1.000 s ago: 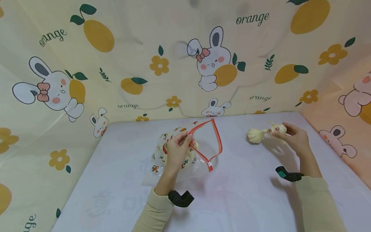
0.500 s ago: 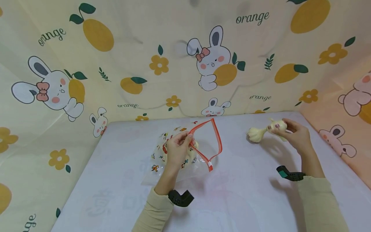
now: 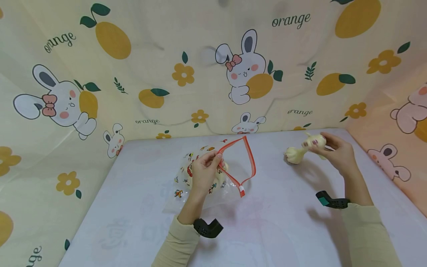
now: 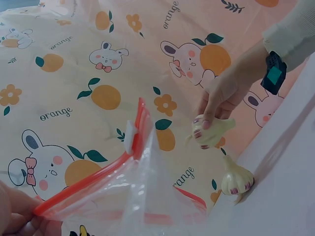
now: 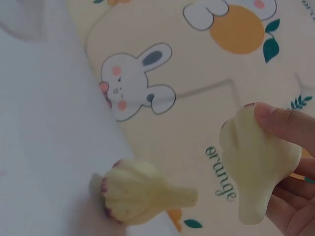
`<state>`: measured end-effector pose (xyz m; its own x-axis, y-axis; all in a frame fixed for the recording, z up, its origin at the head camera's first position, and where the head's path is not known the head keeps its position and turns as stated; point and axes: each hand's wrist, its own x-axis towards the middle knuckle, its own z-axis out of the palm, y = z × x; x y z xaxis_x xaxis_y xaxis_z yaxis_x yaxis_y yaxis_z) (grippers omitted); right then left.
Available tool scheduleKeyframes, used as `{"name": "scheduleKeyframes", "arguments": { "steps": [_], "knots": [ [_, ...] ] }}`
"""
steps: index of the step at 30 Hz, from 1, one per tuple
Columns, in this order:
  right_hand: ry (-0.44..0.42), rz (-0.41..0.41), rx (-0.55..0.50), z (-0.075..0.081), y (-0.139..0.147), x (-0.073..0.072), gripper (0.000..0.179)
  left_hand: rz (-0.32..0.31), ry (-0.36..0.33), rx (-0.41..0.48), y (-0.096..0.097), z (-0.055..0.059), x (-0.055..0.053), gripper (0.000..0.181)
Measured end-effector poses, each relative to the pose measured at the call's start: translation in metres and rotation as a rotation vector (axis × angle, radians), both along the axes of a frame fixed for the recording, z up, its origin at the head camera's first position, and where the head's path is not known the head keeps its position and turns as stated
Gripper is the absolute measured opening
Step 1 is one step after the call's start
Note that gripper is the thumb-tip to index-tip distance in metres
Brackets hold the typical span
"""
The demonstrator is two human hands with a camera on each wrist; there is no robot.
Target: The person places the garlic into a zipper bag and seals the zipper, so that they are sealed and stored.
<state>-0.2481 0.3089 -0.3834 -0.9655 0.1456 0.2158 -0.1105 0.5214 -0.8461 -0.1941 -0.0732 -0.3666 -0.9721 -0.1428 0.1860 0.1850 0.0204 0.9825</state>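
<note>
A clear zip bag (image 3: 230, 193) printed with small colourful figures lies at the middle of the table, its red-edged mouth standing open to the right. Thumb and fingers of my left hand (image 3: 204, 172) pinch that red edge; a white slider (image 4: 131, 137) sits on it. Something pale shows inside the bag, partly hidden by the hand. On the right, my right hand (image 3: 341, 154) grips a garlic bulb (image 5: 258, 160) with purple marks, held above the table. A second garlic bulb (image 3: 294, 155) lies on the table just left of and below the held one.
The white-covered table (image 3: 267, 230) meets a cloth backdrop (image 3: 186, 37) printed with rabbits and oranges at the back and sides. Black wrist devices sit on both forearms, the left one (image 3: 208, 228) close to the bag's near side.
My right hand has lifted the garlic bulb slightly and shifted it a little left. The left hand, the bag and the bulb on the table look unchanged.
</note>
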Motion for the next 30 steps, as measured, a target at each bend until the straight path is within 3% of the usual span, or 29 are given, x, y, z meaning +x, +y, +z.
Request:
{"name": "scheduleKeyframes", "arguments": {
  "steps": [16,20,26,30],
  "knots": [
    [0.085,0.043,-0.063,0.011,-0.018,0.005,0.064,0.003,0.005,0.012,0.0,-0.001,-0.001,0.02],
    [0.083,0.053,-0.078,0.013,-0.022,0.007,0.065,0.007,0.005,0.007,0.0,-0.001,-0.001,0.02],
    [0.032,0.045,-0.022,0.017,-0.029,0.01,0.071,0.008,-0.011,0.016,0.0,0.0,0.0,0.018],
    [0.052,0.056,-0.036,0.017,-0.034,0.01,0.066,0.005,-0.018,0.02,0.0,0.001,0.0,0.02]
  ]
}}
